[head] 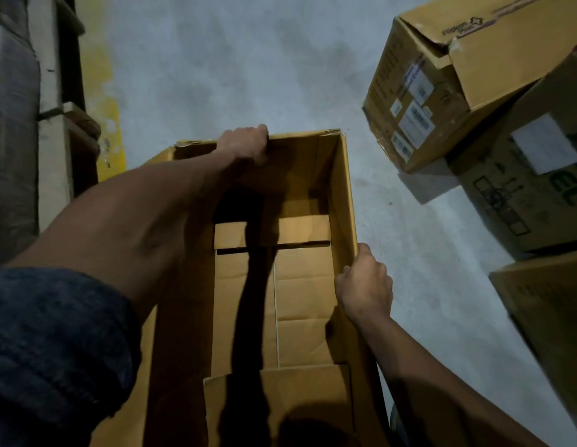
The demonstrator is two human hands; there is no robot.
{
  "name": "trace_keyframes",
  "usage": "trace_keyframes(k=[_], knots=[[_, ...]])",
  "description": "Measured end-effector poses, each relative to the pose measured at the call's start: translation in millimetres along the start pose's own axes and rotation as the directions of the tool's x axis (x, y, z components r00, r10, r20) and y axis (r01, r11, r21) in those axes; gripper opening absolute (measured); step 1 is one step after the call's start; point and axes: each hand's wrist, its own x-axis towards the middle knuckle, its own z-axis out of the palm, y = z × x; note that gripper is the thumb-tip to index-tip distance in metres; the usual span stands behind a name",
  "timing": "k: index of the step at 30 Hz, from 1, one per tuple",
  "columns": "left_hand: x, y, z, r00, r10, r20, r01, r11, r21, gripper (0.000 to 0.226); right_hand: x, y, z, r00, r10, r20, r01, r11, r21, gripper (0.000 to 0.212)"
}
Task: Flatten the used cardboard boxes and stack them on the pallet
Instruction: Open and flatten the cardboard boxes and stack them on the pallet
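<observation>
Gripping the open box (274, 285) at centre frame, far rim in the left hand (246, 145) and right wall in the right hand (366, 285), risks tearing a corner if the interlocked bottom flaps resist collapse.

I'm in a warehouse: bare concrete floor (248, 59) beyond my fingers, labelled shipping cartons (419, 101) stacked right, wooden pallet (55, 124) left.

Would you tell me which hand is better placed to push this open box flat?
Probably the left hand: it grips the box's far wall from above. The right hand only holds the side rim.
</observation>
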Motion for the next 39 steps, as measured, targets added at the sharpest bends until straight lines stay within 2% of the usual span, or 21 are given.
trace_keyframes(k=[2, 4, 6, 10, 15, 18, 20, 23, 26, 31, 39], knots=[[-20, 2, -2, 0.999, 0.052, -0.001, -0.052, 0.996, 0.078, 0.057, 0, 1, -1, 1.000, -0.003, 0.001, 0.003, 1.000, 0.006, 0.044], [-50, -2, 1, 0.993, 0.090, -0.082, -0.082, 0.993, 0.086, 0.075, 1, 3, -2, 1.000, 0.003, -0.002, -0.003, 1.000, 0.012, 0.043], [-82, -16, 13, 0.989, 0.049, -0.136, -0.043, 0.998, 0.047, 0.072, 1, 3, -3, 1.000, 0.006, -0.010, -0.006, 1.000, 0.014, 0.043], [-164, -39, 45, 0.991, -0.072, -0.110, 0.078, 0.996, 0.052, 0.070, 2, 4, -2, 1.000, 0.003, -0.024, -0.003, 1.000, 0.012, 0.040], [-260, -60, 89, 0.958, -0.273, -0.084, 0.252, 0.948, -0.195, 0.081, 0, 10, -6, 0.999, -0.014, -0.032, 0.014, 1.000, 0.007, 0.035], [-302, -63, 110, 0.954, -0.292, -0.073, 0.255, 0.913, -0.319, 0.085, -18, 21, -2, 1.000, -0.013, -0.005, 0.013, 0.999, 0.046, 0.034], [-320, -62, 121, 0.944, -0.325, -0.055, 0.281, 0.881, -0.381, 0.081, -35, 33, 5, 1.000, 0.010, 0.000, -0.010, 0.999, 0.042, 0.033], [-341, -59, 131, 0.870, -0.491, 0.049, 0.449, 0.747, -0.490, 0.046, -63, 55, 14, 0.998, 0.050, 0.032, -0.050, 0.999, -0.010, 0.030], [-352, -60, 134, 0.815, -0.544, 0.198, 0.567, 0.683, -0.460, 0.034, -83, 71, 17, 0.994, 0.093, 0.052, -0.089, 0.994, -0.063, 0.035], [-352, -60, 130, 0.802, -0.543, 0.249, 0.585, 0.629, -0.513, 0.024, -91, 73, 14, 0.993, 0.065, 0.102, -0.064, 0.998, -0.014, 0.039], [-364, -62, 96, 0.811, -0.555, 0.184, 0.543, 0.600, -0.588, 0.020, -107, 56, -27, 0.994, -0.026, 0.107, 0.027, 1.000, -0.006, 0.029]])
